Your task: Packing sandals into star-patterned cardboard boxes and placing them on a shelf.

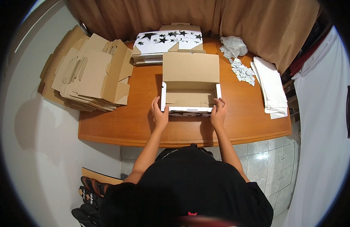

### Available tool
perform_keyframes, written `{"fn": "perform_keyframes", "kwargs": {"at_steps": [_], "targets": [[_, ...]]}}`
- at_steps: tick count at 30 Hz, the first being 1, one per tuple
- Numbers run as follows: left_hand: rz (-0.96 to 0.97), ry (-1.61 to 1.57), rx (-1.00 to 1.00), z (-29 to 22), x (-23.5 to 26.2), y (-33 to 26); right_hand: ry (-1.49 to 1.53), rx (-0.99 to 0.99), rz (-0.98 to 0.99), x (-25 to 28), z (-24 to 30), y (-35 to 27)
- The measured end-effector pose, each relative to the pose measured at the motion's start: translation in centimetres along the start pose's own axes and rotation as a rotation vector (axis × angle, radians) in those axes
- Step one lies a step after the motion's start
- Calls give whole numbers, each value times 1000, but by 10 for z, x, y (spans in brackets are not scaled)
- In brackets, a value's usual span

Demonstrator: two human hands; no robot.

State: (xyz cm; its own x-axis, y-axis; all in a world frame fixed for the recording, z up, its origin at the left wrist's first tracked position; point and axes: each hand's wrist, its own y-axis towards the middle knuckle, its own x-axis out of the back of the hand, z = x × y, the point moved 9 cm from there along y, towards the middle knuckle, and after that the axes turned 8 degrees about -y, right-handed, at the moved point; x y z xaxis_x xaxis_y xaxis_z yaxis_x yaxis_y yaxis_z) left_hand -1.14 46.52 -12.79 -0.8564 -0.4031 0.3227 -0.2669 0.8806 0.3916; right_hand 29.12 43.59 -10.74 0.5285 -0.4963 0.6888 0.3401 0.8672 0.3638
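A cardboard box (191, 69) stands on the table in front of me, its lid raised at the far side. Brown board shows inside, while the outer walls are white with dark stars on the near side. At the box's near left corner, my left hand (160, 114) grips the wall between thumb and fingers. My right hand (218, 113) holds the near right corner in the same way. Nothing can be seen lying inside the box.
Flat folded cardboard boxes (93, 75) lie piled at the left. Behind the open box is a stack of star-printed cartons (152, 45). To the right are small white packets (243, 72), a clear plastic bag (234, 46) and white paper sheets (269, 85) on the wooden table (118, 128).
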Motion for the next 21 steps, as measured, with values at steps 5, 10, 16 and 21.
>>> {"fn": "perform_keyframes", "kwargs": {"at_steps": [5, 10, 16, 21], "targets": [[229, -358, 297, 30, -29, -5, 105, -79, -152, 0, -9, -2], [221, -341, 207, 27, -32, -1, 75, -59, -130, -3, -14, 0], [255, -369, 228, 21, -51, 6, 71, -89, -116, 0, -30, 12], [10, 129, -39, -20, -43, 8, 313, -100, -82, 10, -61, 16]]}}
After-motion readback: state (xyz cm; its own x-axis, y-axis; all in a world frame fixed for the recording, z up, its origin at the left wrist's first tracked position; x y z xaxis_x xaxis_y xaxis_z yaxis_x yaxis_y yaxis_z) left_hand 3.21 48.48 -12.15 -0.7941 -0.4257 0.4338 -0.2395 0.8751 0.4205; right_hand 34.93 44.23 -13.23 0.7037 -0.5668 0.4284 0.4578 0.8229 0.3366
